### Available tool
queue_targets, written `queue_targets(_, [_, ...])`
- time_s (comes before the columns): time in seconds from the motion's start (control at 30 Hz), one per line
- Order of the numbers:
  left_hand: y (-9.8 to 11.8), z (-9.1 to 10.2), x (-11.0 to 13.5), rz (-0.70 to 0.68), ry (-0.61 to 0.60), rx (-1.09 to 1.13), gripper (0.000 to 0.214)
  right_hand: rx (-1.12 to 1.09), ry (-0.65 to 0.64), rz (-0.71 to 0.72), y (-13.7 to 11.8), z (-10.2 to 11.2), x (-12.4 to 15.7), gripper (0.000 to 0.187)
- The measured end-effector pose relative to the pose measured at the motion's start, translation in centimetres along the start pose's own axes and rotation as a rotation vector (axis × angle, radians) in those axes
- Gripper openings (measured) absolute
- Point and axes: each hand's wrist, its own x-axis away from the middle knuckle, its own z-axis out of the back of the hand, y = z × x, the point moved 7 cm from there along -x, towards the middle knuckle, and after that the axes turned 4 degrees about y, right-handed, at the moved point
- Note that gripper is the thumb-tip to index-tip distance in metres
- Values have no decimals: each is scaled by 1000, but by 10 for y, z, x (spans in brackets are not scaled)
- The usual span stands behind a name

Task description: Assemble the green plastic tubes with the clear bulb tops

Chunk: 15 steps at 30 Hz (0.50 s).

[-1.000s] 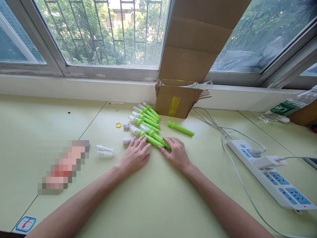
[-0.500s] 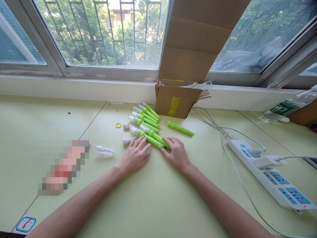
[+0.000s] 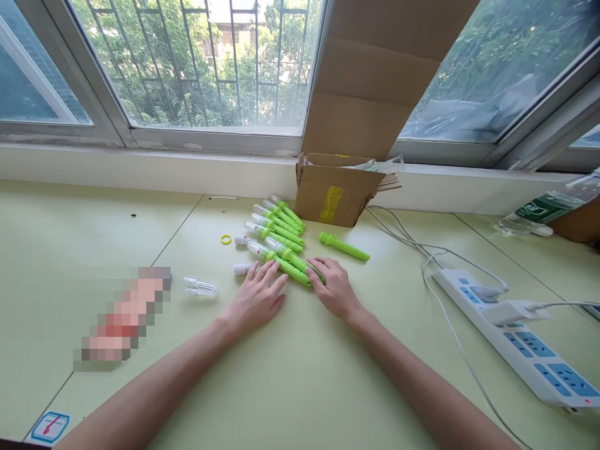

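My left hand (image 3: 257, 297) lies flat on the pale green table (image 3: 300, 375), fingers stretched out, its tips beside a row of several green pens with clear caps (image 3: 279, 234). My right hand (image 3: 334, 286) rests flat too, fingers spread, its tips touching the nearest pen (image 3: 285, 269). Neither hand holds anything. A single green pen body (image 3: 344, 246) lies apart to the right of the row. A small white piece (image 3: 242, 269) sits just left of my left fingertips.
A clear cap (image 3: 200, 286), a yellow ring (image 3: 225, 239) and a blurred-out patch (image 3: 122, 319) lie to the left. An open cardboard box (image 3: 334, 190) stands against the windowsill. At the right are a white power strip (image 3: 529, 344) with cables and a lying water bottle (image 3: 539, 209).
Both hands stay flat in the same place by the pens. Only the camera view has shifted slightly.
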Motion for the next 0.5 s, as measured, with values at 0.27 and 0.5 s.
queue_targets(0.27, [0, 1, -1, 4, 9, -2, 37, -104, -183, 182, -6, -17, -70, 54])
queue_targets(0.5, [-1, 2, -1, 10, -10, -2, 36, -131, -264, 55, 20, -36, -75, 59])
